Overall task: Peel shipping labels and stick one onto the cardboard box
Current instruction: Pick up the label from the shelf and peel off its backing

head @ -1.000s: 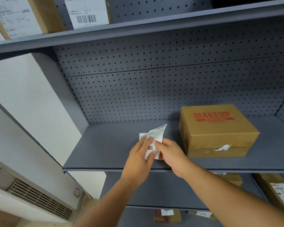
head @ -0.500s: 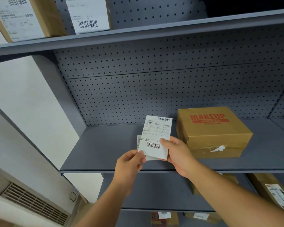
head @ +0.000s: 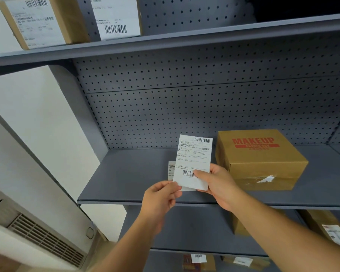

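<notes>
A white shipping label (head: pixel 193 158) with barcodes stands upright above the grey shelf (head: pixel 130 179). My right hand (head: pixel 218 183) pinches its lower right part, thumb over the lower barcode. My left hand (head: pixel 161 197) pinches the lower left corner. Another label sheet (head: pixel 171 170) lies on the shelf behind it, mostly hidden. A brown cardboard box (head: pixel 263 165) printed MAKEUP in red sits on the shelf to the right, with torn white label scraps on its front face.
A perforated grey back panel (head: pixel 185 114) closes the shelf. Labelled boxes (head: pixel 41 20) stand on the shelf above. More boxes (head: pixel 332 228) sit on lower shelves. A white unit with a vent grille (head: pixel 43 238) is at the lower left.
The label went from curled, low over the shelf, to flat and upright. My left hand slid from on top of the sheet down to its lower left corner.
</notes>
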The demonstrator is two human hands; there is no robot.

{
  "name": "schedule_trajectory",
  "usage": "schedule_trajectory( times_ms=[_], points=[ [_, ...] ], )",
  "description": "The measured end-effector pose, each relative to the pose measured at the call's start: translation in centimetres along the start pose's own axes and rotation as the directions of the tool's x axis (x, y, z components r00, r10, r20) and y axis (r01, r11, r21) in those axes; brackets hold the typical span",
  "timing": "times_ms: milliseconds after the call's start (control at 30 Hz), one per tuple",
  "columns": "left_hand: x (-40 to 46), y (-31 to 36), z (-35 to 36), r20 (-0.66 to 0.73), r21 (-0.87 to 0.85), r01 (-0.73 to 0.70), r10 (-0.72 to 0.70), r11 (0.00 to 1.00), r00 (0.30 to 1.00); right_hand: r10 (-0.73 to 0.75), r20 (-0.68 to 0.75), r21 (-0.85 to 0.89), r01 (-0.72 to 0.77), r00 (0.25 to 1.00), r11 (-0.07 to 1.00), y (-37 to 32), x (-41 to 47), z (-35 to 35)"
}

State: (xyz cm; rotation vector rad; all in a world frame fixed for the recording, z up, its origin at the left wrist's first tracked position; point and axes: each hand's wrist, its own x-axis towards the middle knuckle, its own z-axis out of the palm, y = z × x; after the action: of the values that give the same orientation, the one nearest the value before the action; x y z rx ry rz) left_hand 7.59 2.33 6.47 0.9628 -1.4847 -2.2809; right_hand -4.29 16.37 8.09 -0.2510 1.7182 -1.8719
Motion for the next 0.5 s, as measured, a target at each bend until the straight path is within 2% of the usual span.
schedule_trajectory(
  times_ms=[300, 500],
  points=[
    [0.11, 0.03, -0.51, -0.025, -0.028, 0.010, -0.010, 1.000, 1.000, -0.002, 0.002, -0.051, 0.002, 1.000, 0.999, 0.11, 0.32, 0.34],
    [-0.29, 0.38, -0.76, 0.030, -0.024, 0.021, -0.021, 0.999, 0.999, 0.006, -0.021, -0.092, -0.008, 1.000, 0.996, 0.33, 0.85, 0.24]
  ],
)
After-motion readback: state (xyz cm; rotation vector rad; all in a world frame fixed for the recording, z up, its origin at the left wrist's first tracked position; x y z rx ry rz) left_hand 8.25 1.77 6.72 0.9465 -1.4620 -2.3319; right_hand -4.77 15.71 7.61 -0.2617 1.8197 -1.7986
